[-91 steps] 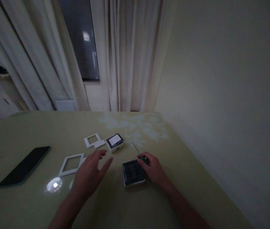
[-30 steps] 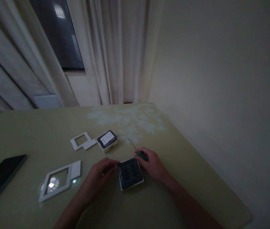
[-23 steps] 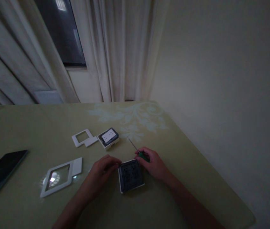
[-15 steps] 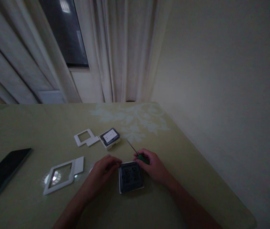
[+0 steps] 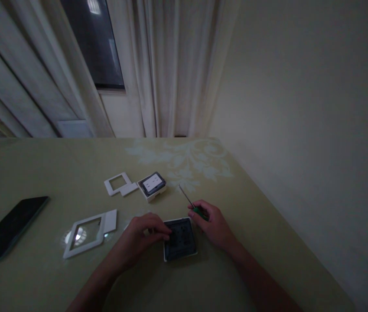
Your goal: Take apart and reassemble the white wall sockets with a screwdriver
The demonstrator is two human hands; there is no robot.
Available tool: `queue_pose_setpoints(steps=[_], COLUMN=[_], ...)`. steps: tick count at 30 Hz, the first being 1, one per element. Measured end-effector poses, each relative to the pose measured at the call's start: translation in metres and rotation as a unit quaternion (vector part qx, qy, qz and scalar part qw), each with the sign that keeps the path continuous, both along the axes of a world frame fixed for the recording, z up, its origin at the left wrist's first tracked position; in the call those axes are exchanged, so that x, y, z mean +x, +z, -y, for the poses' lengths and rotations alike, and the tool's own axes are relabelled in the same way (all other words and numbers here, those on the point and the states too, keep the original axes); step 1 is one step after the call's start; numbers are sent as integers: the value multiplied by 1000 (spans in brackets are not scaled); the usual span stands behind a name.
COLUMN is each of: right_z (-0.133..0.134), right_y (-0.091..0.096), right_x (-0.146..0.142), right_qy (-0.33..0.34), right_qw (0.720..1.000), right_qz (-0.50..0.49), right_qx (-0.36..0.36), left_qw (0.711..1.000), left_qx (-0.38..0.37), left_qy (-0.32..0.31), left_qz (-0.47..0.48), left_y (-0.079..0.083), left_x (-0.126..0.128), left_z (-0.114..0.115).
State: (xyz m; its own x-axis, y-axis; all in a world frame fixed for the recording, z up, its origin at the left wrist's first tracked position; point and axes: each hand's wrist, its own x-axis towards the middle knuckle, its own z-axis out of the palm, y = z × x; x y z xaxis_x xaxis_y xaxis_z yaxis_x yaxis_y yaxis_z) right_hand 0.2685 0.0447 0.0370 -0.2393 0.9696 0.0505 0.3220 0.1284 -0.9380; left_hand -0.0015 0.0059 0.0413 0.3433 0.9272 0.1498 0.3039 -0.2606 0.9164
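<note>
A dark square socket module with a white rim lies on the green table in front of me. My left hand rests on its left edge, fingers curled over the corner and pinching it. My right hand is closed round a small screwdriver with a green handle, just right of the module; its thin metal shaft points up and to the left.
A second socket module with a white face sits further back, beside a small white frame. A larger white frame lies to the left, a dark phone at the far left. Curtains, a window and a wall stand behind the table.
My left hand has come from hovering above the table to the module's left edge and now reaches over its corner. The right hand with the screwdriver stayed put. The camera view shifted slightly.
</note>
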Motion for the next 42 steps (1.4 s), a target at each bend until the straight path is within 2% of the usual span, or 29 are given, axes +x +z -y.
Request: queue_pose_setpoints(steps=[10,17,25,42], right_z=[0,0,0,0], right_y=[1,3,4,-2], right_x=[-1,-1,-2,-4], right_qy=[-2,-5,-5,6], right_qw=[1000,1000,1000,1000], right_qz=[3,0,-1,1], right_qx=[6,5,11,9], left_qw=[995,988,964,958], left_qx=[-21,88,166,166], left_qy=[14,-15,-70,-82], left_qz=[-91,-128,-193,-218], left_y=[7,4,13,23], left_x=[3,4,5,10], left_z=[1,7,13,18])
